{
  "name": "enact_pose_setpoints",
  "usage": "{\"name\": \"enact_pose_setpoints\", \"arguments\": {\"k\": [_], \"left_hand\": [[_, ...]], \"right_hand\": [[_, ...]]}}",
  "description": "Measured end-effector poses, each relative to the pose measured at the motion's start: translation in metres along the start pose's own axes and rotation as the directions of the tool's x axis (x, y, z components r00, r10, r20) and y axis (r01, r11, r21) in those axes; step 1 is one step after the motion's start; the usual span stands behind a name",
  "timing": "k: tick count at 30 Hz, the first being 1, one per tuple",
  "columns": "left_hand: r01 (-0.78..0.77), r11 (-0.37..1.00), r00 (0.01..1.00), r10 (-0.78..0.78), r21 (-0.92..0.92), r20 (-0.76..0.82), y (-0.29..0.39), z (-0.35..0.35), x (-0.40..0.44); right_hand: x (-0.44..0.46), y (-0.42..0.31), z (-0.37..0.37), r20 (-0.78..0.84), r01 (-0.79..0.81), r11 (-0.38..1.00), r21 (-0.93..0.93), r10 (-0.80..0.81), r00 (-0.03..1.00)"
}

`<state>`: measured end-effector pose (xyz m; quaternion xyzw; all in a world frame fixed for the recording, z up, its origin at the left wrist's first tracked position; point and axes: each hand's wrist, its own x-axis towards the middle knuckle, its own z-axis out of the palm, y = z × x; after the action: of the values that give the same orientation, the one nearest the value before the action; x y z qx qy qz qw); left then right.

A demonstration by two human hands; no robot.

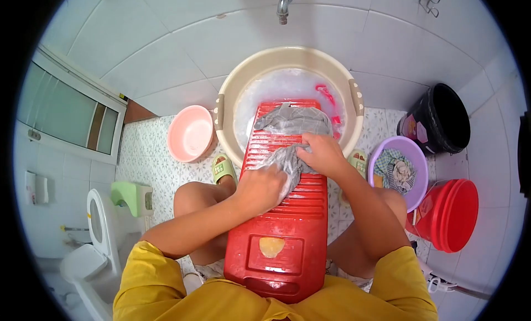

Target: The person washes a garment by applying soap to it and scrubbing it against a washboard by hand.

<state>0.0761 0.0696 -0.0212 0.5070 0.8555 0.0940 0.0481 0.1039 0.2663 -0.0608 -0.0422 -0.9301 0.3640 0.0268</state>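
Observation:
A wet grey cloth garment (293, 119) lies bunched over the ridges of a red washboard (310, 202), with white suds on it. My left hand (264, 187) is closed in a fist on the near part of the garment. On its right side, my right hand (322, 154) grips the same cloth with bent fingers. The washboard slopes from my lap into a large beige basin (298, 53) of soapy water. Something bright pink (326, 93) floats at the basin's right side. A yellow bar of soap (271, 247) rests in the washboard's near recess.
A metal tap (284, 8) juts from the wall above the basin. Left stand a pink bowl (191, 134), a green stool (133, 197) and a white toilet (100, 221). On the right are a purple basin (421, 171) with clothes, a black bucket (437, 122) and a red bucket (451, 216).

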Motion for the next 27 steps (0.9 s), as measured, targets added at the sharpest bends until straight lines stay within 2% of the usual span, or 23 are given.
{"name": "enact_pose_setpoints", "arguments": {"k": [2,4,6,10,12,13,15,16,18,21,24,25,27], "left_hand": [[0.056,0.998,0.998,-0.055,-0.010,0.040,-0.004,0.005,0.004],[0.181,0.981,0.983,-0.181,0.069,-0.016,-0.025,0.029,0.037],[0.240,0.967,0.968,-0.233,0.081,-0.091,-0.043,0.045,0.067],[0.268,0.963,0.946,-0.258,0.025,-0.197,-0.040,0.043,0.073],[0.181,0.981,0.983,-0.183,-0.077,-0.027,-0.029,0.033,0.045],[0.178,0.981,0.983,-0.180,-0.074,-0.023,-0.023,0.023,0.029],[-0.095,0.979,0.995,0.092,-0.180,-0.028,-0.017,0.007,0.004],[-0.097,0.979,0.995,0.095,-0.181,-0.025,-0.020,0.009,0.007],[0.178,0.983,0.984,-0.178,-0.049,-0.002,-0.034,0.017,0.020],[0.424,0.905,0.882,-0.407,0.026,-0.236,-0.071,0.040,0.071],[0.422,0.906,0.876,-0.404,0.014,-0.262,-0.064,0.050,0.077],[0.310,0.949,0.931,-0.292,0.053,-0.218,-0.050,0.044,0.064],[0.081,0.996,0.993,-0.084,-0.037,-0.087,-0.021,0.027,0.026]], "right_hand": [[0.000,-0.004,0.000,0.015,-0.043,0.999,-0.012,0.044,0.999],[0.001,-0.004,0.001,0.022,-0.087,0.996,-0.029,0.088,0.996],[0.004,-0.001,0.003,-0.047,-0.098,0.995,-0.008,0.098,0.994],[0.009,0.006,0.006,-0.127,-0.143,0.989,-0.027,0.138,0.982],[0.005,0.003,0.003,-0.084,-0.114,0.993,0.019,0.115,0.990],[0.004,0.003,0.003,-0.087,-0.117,0.993,0.023,0.118,0.989],[0.000,0.004,0.002,-0.015,0.013,0.999,0.038,-0.013,1.000],[0.000,0.003,0.000,-0.016,0.010,0.999,0.040,-0.009,1.000],[-0.003,-0.003,-0.004,0.026,0.057,0.996,0.074,-0.059,0.998],[0.000,-0.006,-0.006,0.086,0.022,0.998,0.053,-0.027,0.996],[0.001,-0.006,-0.005,0.044,-0.001,0.999,0.041,-0.001,0.999],[0.001,-0.005,-0.005,0.043,-0.001,0.999,0.044,-0.001,0.999],[0.000,-0.003,-0.004,0.066,-0.033,0.999,-0.014,0.034,0.997]]}}
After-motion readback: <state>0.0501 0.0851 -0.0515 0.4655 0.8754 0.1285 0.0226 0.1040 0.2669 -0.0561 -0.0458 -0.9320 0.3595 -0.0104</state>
